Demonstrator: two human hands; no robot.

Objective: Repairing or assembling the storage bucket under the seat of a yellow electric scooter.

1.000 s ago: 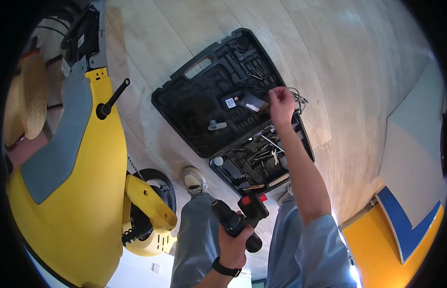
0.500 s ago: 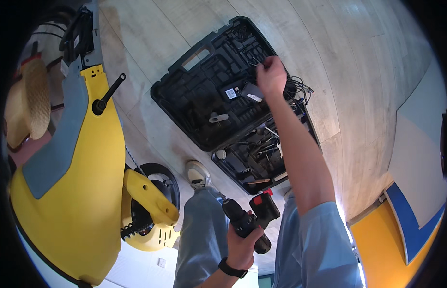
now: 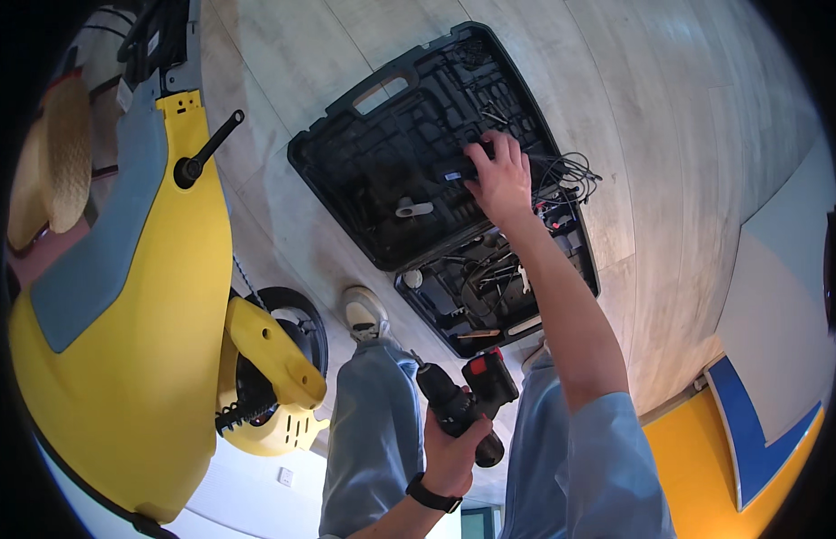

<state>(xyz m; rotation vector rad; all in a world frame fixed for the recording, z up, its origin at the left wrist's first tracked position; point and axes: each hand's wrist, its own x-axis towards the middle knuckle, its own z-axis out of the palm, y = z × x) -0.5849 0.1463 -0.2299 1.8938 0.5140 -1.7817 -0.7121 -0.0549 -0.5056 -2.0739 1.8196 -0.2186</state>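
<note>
Clear of the tool case [image 3: 335, 167], over which the right hand [image 3: 506, 185] is curled (hold unclear), the drill [image 3: 447, 397] is best kept gripped by the left hand [image 3: 450, 460].

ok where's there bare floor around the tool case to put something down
The floor is bare between the yellow machine and the tool case, and right of the cables. Crowded: the case's near half, full of tools, and its right edge, where the cables lie.
</note>
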